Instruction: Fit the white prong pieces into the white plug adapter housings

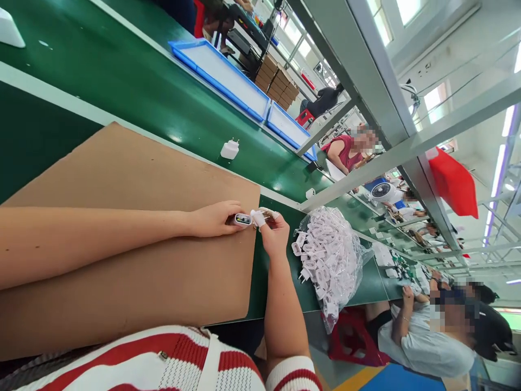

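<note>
My left hand (215, 219) is closed around a white charger housing (243, 219). Its open end faces right and shows electronic parts inside. Close beside that end, my right hand (275, 231) pinches with thumb and fingers. White coverings sit on its fingertips, and what lies between them is too small to make out. Both hands are above the right end of a brown cardboard sheet (163, 174). To the right of my right hand lies a clear plastic bag (358, 266) heaped with white charger housings (325, 250).
A white plug charger (230, 149) stands on the green bench (134, 81) beyond the cardboard. Blue-rimmed trays (223, 76) line its far side. A metal frame (345, 179) crosses overhead at right. A co-worker (423, 336) sits at right near a red stool (354, 339).
</note>
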Demonstrator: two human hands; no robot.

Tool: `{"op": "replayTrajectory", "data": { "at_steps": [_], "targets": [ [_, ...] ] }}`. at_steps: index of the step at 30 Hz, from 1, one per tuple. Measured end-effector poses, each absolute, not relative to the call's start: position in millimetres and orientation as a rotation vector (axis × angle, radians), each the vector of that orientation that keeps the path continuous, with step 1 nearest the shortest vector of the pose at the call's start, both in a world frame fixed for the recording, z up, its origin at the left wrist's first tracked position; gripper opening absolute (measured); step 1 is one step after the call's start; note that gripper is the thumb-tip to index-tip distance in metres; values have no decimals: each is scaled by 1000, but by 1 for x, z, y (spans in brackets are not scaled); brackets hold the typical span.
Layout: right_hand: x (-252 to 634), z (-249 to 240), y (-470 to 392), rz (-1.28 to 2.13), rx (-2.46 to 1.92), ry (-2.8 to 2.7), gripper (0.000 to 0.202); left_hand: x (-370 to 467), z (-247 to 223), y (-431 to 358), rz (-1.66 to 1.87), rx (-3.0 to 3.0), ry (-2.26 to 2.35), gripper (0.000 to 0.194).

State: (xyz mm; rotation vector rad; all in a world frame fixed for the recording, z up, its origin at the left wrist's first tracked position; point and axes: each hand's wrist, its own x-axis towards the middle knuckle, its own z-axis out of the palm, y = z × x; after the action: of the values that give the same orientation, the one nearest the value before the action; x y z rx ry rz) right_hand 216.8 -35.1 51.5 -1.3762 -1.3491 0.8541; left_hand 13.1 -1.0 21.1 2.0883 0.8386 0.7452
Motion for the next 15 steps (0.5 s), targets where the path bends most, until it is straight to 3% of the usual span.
{"op": "replayTrajectory", "data": {
  "at_steps": [4,11,15],
  "targets": [
    [212,50,-39,784,-1313,-1414,37,15,17,0,766,2069,818,38],
    [219,61,-43,975,-1283,-1473,31,14,15,2,785,2013,801,43],
    [222,63,-46,638,-1295,-1706,16,14,15,2,775,1993,807,41]
  ]
}}
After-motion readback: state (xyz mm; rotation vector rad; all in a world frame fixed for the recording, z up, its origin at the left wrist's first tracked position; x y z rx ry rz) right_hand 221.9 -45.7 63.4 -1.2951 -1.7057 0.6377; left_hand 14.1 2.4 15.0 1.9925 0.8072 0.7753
